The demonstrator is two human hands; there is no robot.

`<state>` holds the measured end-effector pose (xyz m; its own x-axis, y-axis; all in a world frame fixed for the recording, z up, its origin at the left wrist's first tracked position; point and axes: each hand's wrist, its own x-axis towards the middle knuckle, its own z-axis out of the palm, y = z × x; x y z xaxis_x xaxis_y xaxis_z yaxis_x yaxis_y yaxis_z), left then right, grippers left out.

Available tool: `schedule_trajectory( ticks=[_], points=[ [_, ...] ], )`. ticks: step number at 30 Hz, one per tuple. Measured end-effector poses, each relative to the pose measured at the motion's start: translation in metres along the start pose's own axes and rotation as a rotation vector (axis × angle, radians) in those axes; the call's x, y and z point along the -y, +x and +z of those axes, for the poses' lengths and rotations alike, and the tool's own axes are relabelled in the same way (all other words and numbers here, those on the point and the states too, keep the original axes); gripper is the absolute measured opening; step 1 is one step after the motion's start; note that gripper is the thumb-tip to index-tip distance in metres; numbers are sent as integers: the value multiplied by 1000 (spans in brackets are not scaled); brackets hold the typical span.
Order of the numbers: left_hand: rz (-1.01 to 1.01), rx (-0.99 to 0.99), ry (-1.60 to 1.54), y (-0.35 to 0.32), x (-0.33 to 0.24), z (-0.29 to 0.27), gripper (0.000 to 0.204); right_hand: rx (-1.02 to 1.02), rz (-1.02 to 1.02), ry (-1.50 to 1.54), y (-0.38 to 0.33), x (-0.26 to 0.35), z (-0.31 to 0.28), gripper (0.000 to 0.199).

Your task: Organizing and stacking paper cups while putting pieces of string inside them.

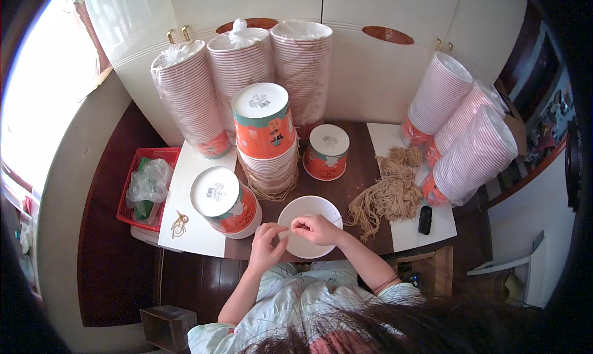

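A white paper bucket (pixel 315 250) stands upright at the table's front edge, its open mouth facing up. Over its left rim is my left hand (pixel 267 248), fingers curled in toward the thumb. My right hand (pixel 316 229) hovers above the bucket's mouth, fingertips pinched together and pointing at the left hand. Whatever lies between the fingertips is too small to make out. A thin light strand shows by the right wrist. To the left, an orange-and-white bucket (pixel 215 192) rests upside down. A heap of tan string (pixel 390 190) lies to the right.
Upside-down printed buckets (pixel 265 131) are stacked behind, loops of string around their lower part. Another inverted bucket (pixel 327 149) stands beside them. Tall bagged bucket stacks (pixel 191 97) line the back left; more stacks (pixel 472 159) lean at right. A red basket (pixel 133 193) and black object (pixel 425 220) flank the table.
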<state>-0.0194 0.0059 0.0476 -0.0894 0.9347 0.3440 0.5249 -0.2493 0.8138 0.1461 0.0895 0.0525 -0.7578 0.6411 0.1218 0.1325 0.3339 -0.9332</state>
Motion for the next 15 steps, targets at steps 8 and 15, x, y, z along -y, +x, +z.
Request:
schedule_trajectory(
  ticks=[8,15],
  points=[
    [105,1,75,6,-1,-4,12,-39,-82,-26,11,9,4,14],
    [35,-3,16,3,10,-4,9,25,-40,64,16,13,12,22]
  ],
)
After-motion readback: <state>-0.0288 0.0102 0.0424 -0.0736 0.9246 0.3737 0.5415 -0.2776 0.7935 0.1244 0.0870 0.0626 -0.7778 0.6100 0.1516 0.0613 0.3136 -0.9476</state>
